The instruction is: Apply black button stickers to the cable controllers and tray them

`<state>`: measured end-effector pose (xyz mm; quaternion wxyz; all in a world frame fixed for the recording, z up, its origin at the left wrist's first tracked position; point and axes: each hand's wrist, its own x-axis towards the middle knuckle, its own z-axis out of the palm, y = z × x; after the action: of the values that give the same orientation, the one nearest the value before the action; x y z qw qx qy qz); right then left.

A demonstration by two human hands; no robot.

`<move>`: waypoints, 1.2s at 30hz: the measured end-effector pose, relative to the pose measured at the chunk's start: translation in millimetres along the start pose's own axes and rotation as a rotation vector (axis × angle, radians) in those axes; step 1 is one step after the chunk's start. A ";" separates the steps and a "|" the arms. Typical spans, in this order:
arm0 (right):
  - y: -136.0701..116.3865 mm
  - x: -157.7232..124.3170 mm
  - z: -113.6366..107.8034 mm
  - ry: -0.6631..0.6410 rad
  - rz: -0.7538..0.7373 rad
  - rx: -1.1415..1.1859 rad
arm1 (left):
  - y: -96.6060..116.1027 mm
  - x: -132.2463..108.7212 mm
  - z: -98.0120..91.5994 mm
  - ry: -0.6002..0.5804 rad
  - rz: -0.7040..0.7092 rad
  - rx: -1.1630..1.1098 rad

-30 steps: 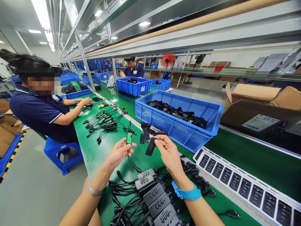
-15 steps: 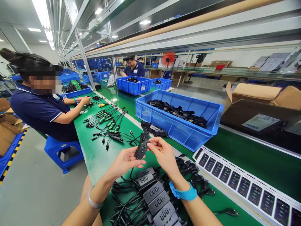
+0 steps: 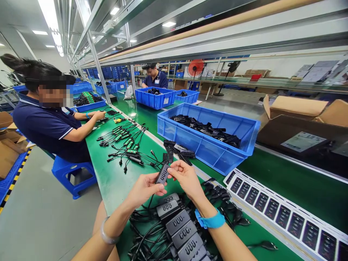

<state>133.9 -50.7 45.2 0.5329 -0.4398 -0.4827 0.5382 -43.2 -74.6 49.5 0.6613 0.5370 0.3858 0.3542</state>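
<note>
A black plastic casing [image 3: 162, 174] with several U-shaped slots in its top is held between my two hands, above the green table. My left hand [image 3: 144, 188] grips its lower left end between thumb and fingers. At the upper right end my right hand [image 3: 183, 175] pinches the casing. A black cable runs down from it beside my left hand. Just below lies a row of similar black casings [image 3: 178, 223] with tangled cables [image 3: 146, 235]. Beyond my hands, several loose black casing parts [image 3: 179, 149] rest against the blue bin.
A blue bin [image 3: 206, 159] holds black casing parts. Green circuit boards with cables [image 3: 127, 139] lie to the left, near a seated co-worker [image 3: 51, 127]. On the right stands a white tray of black labels [image 3: 261, 201]. A metal shelf frame [image 3: 217, 47] crosses overhead.
The green board that showed at the casing's edge is now hidden, and its slotted top sits flatter. My right hand has shifted slightly left along it.
</note>
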 end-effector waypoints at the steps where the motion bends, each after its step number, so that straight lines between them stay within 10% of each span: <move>1: 0.7 -0.4 0.4 0.000 0.004 0.002 | 0.1 -0.3 -0.4 0.001 0.009 0.018; 8: 2.4 -4.2 3.1 -0.187 -0.064 -0.105 | -2.7 -4.8 -0.3 0.078 0.126 0.286; 13: 7.2 -6.1 6.5 -0.082 -0.160 -0.236 | -3.4 -8.2 5.3 0.132 0.159 0.506; 18: -7.7 -6.9 4.0 -0.087 -0.060 0.188 | 8.1 -5.8 -8.6 -0.006 0.140 0.400; 22: -21.4 1.2 -19.4 0.153 -0.091 0.372 | 11.6 -6.8 -17.2 -0.067 0.055 0.440; 27: -8.6 23.0 -68.7 0.395 -0.189 -0.244 | -4.1 -8.2 -11.7 -0.020 0.040 0.688; 36: 29.2 38.4 -117.7 0.332 -0.189 -1.047 | -32.2 -15.8 4.4 -0.264 0.185 0.734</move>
<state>244.0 -5.4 0.6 0.3582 -0.6794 -0.6326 0.1001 -44.7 -96.1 20.4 0.4347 0.8109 0.3487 0.1788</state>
